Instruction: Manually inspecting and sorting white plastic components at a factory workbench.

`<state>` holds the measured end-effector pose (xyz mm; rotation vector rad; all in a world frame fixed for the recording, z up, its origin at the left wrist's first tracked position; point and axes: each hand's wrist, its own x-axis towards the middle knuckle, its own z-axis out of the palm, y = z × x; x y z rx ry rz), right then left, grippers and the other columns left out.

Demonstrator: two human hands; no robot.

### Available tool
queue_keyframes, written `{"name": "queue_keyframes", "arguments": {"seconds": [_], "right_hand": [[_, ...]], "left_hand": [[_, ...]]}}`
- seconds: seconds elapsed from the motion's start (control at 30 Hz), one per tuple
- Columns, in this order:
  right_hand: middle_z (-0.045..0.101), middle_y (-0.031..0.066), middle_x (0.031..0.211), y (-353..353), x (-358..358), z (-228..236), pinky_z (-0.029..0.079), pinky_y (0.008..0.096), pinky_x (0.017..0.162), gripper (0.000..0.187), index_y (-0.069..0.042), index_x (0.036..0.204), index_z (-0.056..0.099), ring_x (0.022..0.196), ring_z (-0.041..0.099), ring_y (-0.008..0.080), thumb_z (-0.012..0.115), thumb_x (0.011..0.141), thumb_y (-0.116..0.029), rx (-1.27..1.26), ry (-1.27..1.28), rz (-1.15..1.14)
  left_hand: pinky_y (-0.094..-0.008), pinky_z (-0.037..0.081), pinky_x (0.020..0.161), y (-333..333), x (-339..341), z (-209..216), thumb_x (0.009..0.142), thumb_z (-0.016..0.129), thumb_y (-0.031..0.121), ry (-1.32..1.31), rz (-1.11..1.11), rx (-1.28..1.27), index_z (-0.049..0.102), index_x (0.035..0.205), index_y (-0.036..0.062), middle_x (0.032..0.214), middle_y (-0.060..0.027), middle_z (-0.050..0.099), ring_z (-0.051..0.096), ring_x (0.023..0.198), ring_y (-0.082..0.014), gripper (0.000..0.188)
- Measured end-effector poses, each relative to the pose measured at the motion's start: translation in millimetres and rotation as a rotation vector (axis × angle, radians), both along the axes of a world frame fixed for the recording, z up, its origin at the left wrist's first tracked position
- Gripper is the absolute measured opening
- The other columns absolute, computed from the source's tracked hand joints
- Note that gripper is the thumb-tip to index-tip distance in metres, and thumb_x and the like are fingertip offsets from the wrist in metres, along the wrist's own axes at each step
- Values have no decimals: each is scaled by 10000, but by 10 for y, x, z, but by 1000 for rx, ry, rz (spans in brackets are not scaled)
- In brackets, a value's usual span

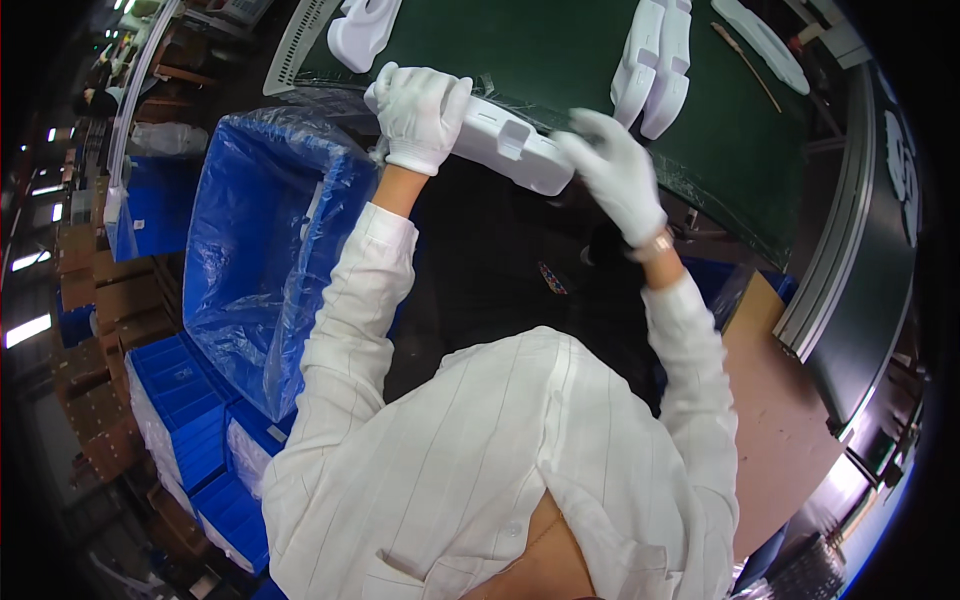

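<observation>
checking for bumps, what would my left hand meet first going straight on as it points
Probably the green table, just beyond the left hand in the picture; depth is unclear, so it might pass above instead.

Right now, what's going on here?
The person's gloved left hand grips one end of a white part at the near edge of the green table. The gloved right hand, slightly blurred, is open at the other end; whether it touches is hard to tell. More white parts lie on the table, and a lined blue bin stands left of the person.
</observation>
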<state>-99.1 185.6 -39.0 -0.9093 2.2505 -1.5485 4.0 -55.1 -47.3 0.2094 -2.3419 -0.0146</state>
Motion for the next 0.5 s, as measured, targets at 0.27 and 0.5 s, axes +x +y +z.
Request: {"name": "queue_keyframes", "arguments": {"seconds": [0.27,0.5], "right_hand": [[619,70,699,356,-520,-244,512,362,616,149,-80,851,662,598,595,226,637,924,-208,-59,512,-203],[501,-36,600,795,2,-464,357,218,496,279,-57,809,577,523,431,46,541,1028,-226,-30,-93,-332]], "left_hand": [[-461,312,1017,-166,80,-134,896,606,272,9,49,69,677,750,118,778,-16,660,598,875,-227,223],[-449,268,1062,-72,88,-145,906,584,274,34,27,72,678,784,132,821,3,667,590,917,-214,210]]}}
